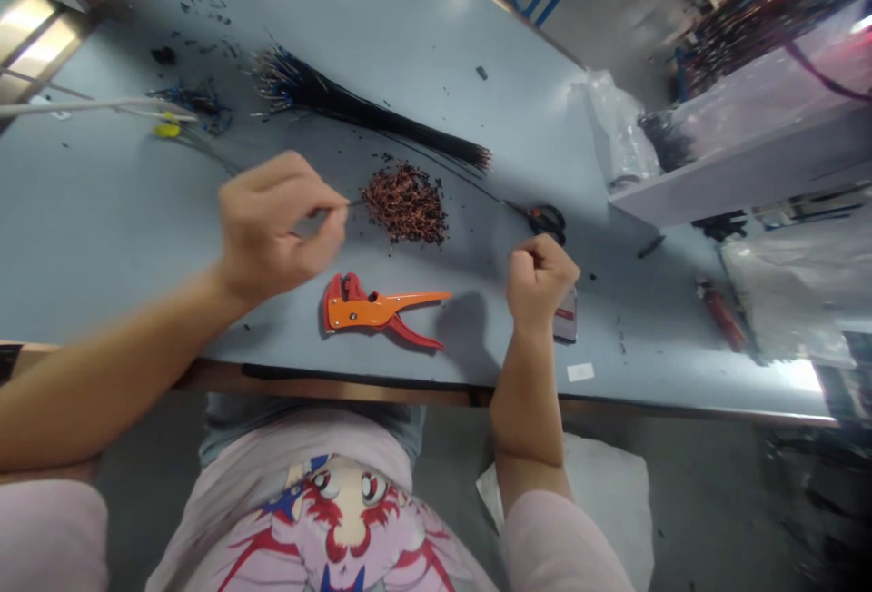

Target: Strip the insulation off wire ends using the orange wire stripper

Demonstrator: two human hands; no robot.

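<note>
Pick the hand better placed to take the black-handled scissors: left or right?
Right, probably: the right hand, a fist, sits beside the scissors, while the left hand pinches a thin wire farther away.

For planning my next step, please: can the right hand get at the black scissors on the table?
Probably yes: the scissors lie just beyond the right hand, and nothing appears to stand between them.

Wire stripper (381, 309): glossy orange-painted handles. Copper strands (405, 202): bare, bright, metallic. Black wire bundle (361, 111): smooth plastic insulation. Bench top (115, 211): matt pale-blue laminate. Plastic bag (617, 129): clear, glossy. Sleeve (559, 547): soft pink cloth.
</note>
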